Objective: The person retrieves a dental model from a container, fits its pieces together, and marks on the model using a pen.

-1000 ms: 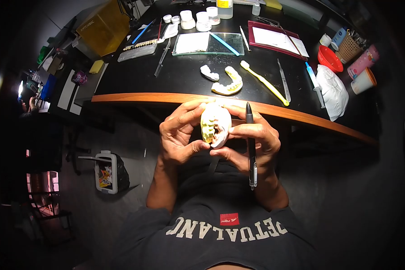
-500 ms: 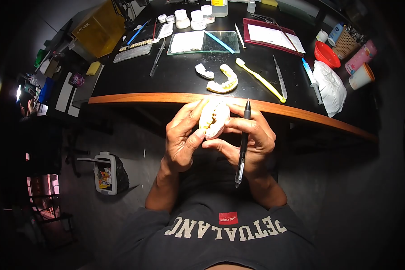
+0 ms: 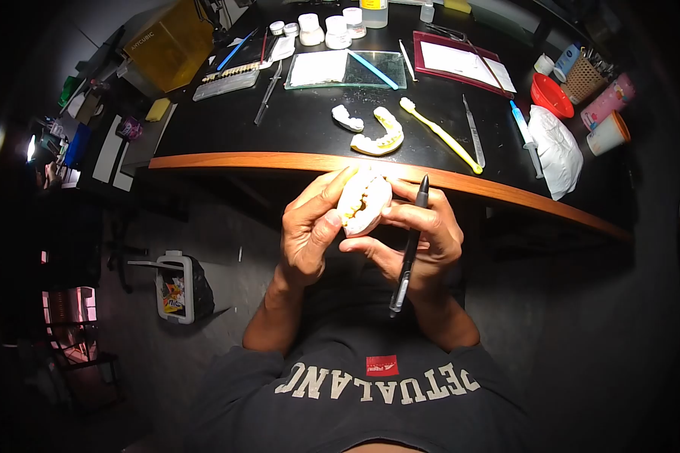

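Note:
My left hand [image 3: 305,228] is closed around the left side of a plaster dental model [image 3: 372,214], thumb on its front and fingers behind. Bright light falls on the model's teeth, washing out detail. A black pen [image 3: 409,257] is held across the fingers of my right hand [image 3: 438,243], its dark tip pointing up toward the table. Fingertips of that same hand touch the model's right side. Just beyond, a horseshoe-shaped dental cast [image 3: 381,142] and a smaller tooth piece [image 3: 347,118] lie on the black table [image 3: 279,136].
A yellow toothbrush [image 3: 442,136], a scalpel-like tool [image 3: 474,132] and a blue-tipped syringe [image 3: 527,140] lie to the right. Behind are a glass slab [image 3: 381,81], white jars [image 3: 310,32] and a red bowl [image 3: 550,96]. An open bin [image 3: 181,291] stands on the floor at left.
The dental model has turned slightly, showing more of its right side. The pen's tip has swung a little to the right. My hands have otherwise barely moved.

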`<state>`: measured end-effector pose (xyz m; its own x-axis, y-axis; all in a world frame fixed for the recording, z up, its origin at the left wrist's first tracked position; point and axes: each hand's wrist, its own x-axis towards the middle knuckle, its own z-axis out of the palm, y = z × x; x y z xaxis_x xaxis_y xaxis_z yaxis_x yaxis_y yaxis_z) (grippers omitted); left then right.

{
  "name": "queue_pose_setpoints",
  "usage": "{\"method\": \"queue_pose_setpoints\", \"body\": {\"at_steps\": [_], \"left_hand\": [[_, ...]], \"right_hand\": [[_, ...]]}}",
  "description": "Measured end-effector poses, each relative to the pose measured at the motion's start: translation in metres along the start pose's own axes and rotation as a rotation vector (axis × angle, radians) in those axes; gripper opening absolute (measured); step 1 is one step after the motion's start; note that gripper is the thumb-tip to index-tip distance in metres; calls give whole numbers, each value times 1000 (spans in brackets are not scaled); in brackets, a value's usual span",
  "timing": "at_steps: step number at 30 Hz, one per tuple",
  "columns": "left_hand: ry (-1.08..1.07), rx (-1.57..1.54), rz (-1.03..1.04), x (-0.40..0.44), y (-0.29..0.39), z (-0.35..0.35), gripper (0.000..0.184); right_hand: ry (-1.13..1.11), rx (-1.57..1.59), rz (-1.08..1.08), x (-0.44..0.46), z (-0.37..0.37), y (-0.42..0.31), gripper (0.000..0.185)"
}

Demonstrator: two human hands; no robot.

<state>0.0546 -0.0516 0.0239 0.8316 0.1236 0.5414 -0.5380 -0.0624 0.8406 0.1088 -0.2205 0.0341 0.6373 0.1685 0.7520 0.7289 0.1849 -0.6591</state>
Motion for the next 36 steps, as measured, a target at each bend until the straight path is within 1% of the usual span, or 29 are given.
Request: {"method": "queue_pose_setpoints", "body": {"at_steps": [2, 8, 12, 15, 19, 22, 25, 31, 35, 36], "left_hand": [[-25, 25, 22, 2, 2, -1, 54], [-33, -121, -30, 0, 3, 2, 55], [-45, -95, 19, 0, 3, -1, 55], [-53, -76, 91, 0, -3, -5, 55], [-46, -133, 138, -3, -7, -6, 56], [-46, -218, 151, -5, -9, -5, 56], [-13, -277, 79, -13, -13, -5, 57], [24, -376, -40, -21, -20, -4, 57], [43, -448, 51, -19, -23, 4, 59], [49, -373, 52, -20, -26, 2, 71]], "right_hand": [[51, 181, 133, -5, 6, 2, 56], [-1, 142, 62, -6, 0, 8, 61], [-17, 89, 44, -9, -3, 12, 63], [-56, -23, -40, -2, -6, 4, 62], [-68, -12, -141, -2, -3, 8, 53], [-45, 19, -168, -6, 1, 11, 47], [-111, -51, -242, -5, 1, 11, 50], [-128, -94, -246, -8, -1, 6, 46], [-131, -73, -250, -8, -1, 7, 45], [-128, -65, -252, -7, -1, 7, 45]]}}
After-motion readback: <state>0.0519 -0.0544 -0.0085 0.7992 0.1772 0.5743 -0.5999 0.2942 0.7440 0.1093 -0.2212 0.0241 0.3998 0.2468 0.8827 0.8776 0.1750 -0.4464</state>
